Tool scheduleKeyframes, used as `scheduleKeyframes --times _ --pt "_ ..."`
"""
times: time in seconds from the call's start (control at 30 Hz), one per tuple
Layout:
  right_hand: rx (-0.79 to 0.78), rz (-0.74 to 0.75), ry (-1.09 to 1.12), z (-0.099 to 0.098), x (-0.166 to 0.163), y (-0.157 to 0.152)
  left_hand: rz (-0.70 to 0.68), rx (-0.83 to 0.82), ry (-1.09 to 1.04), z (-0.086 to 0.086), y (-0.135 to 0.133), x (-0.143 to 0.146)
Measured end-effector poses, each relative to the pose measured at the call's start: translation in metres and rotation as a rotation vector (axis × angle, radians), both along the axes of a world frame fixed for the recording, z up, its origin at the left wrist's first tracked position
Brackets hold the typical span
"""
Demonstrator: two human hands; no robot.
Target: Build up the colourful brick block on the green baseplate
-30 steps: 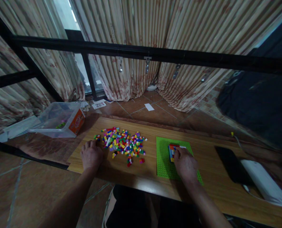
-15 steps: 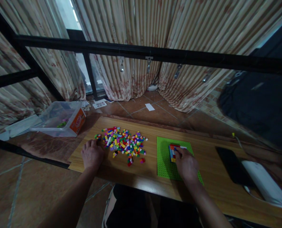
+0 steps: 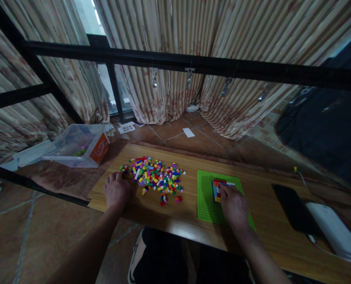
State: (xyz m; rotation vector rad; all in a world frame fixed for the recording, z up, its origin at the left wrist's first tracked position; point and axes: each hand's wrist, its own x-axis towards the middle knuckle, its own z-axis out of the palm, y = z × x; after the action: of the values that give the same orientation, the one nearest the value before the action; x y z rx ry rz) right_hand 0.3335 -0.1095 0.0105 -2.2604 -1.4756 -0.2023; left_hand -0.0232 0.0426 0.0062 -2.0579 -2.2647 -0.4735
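A bright green studded baseplate (image 3: 205, 205) lies on the wooden table. On it sits a small, low build of toy bricks (image 3: 216, 193) in blue, red, white and yellow. My right hand (image 3: 236, 207) is over the build, thumb and index finger closed together at its top; the brick under the fingertips is mostly hidden. At the left, my left hand (image 3: 116, 190) rests on the table with its fingers a little bent and apart, holding nothing that I can see. Right beside it spreads a loose pile of coloured toy bricks (image 3: 154, 175).
A clear plastic box (image 3: 74, 144) with an orange label stands on the floor beyond the table's left end. To the right lie a black phone-like slab (image 3: 295, 209) and a white device (image 3: 332, 230) with a cable. A black metal bar (image 3: 175, 61) crosses beyond the table.
The whole view has shifted slightly, so everything sits a little further right. My right hand stays at the brick build and my left hand stays beside the pile.
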Motion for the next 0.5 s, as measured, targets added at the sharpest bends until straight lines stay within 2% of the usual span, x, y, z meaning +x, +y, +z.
scheduleKeyframes --times 0.2,0.33,0.5 --pt "0.054 0.041 0.020 -0.006 -0.001 0.000 -0.006 0.003 -0.005 0.000 0.000 0.000" --pt "0.161 0.058 0.095 -0.006 -0.001 -0.005 -0.013 0.014 0.002 0.000 0.000 -0.001" --pt "0.328 -0.047 0.248 0.003 0.004 -0.024 -0.011 0.023 0.003 -0.002 0.001 -0.002"
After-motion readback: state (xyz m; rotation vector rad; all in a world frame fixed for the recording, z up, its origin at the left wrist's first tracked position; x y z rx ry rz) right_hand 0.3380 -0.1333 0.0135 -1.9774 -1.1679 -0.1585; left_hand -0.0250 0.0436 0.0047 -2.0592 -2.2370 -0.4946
